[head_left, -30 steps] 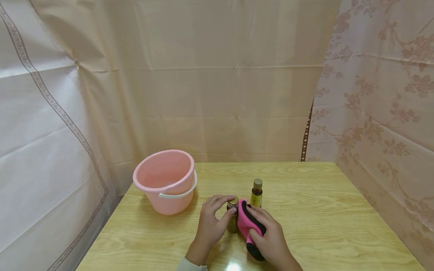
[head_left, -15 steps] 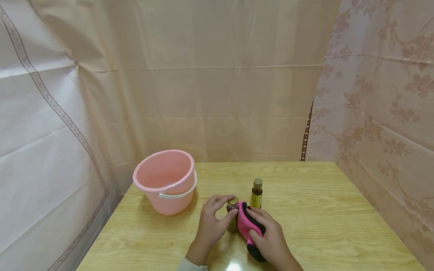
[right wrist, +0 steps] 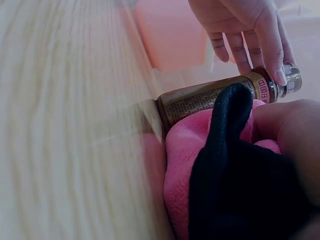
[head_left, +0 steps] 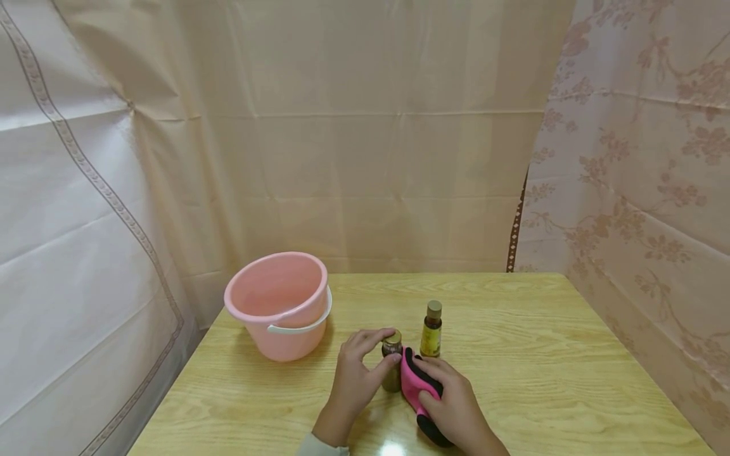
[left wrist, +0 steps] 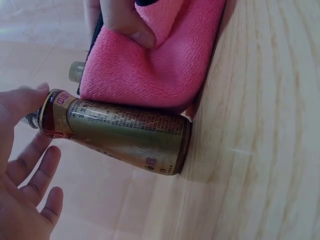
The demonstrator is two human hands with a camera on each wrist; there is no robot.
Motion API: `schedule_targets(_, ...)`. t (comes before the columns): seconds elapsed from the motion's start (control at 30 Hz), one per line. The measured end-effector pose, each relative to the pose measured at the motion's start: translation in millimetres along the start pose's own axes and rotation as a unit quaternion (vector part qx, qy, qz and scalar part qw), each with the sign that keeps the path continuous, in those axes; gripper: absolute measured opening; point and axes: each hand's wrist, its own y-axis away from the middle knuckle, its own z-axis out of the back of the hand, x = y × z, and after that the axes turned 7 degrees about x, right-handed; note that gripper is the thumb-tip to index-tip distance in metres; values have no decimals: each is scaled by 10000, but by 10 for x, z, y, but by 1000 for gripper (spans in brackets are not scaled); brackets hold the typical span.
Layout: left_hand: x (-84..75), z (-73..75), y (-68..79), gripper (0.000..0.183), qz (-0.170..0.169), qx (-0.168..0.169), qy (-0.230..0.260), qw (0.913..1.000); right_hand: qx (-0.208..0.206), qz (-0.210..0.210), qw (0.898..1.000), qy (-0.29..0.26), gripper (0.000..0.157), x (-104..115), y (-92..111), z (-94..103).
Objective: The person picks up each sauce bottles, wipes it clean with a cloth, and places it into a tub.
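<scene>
Two bare hands work close together at the near edge of a pale wooden table (head_left: 513, 354). The left hand (head_left: 355, 380) has its fingertips pinched around the gold cap and neck of a small brown glass bottle with a gold label (head_left: 391, 369), which stands upright on the table. This grip at the top appears to steady the bottle so it does not tip or slide. The remaining fingers of that hand hang loosely spread beside it, as the left wrist view shows.

The right hand (head_left: 453, 405) grips a fluffy pink cleaning cloth with a black backing (head_left: 415, 380), its fingers curled over the fabric. It presses the pink side against the right side of the bottle's body, down to where the bottle meets the table. The right wrist view shows the black backing folded over the pink pile, right against the label. Holding the cloth flat against the glass while the other hand braces the top looks like a wiping grip.

A second small brown bottle with a gold cap and yellow label (head_left: 431, 329) stands just behind the cloth, apart from both hands. A round pink plastic bucket with a white handle (head_left: 277, 304) sits at the far left of the table, near the left hand but not touching it. Beige and floral curtains (head_left: 399, 126) hang behind and to both sides.
</scene>
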Motion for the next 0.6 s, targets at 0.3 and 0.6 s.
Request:
schedule_targets(0.3,-14,7,9,45,281,161,29,9995,81,-181,9998,104,57,-6,-3,-9)
schedule_targets(0.6,-1,4,8,44,377,197,9,9991,-281,163,9994,-98,63,-14,4,-19)
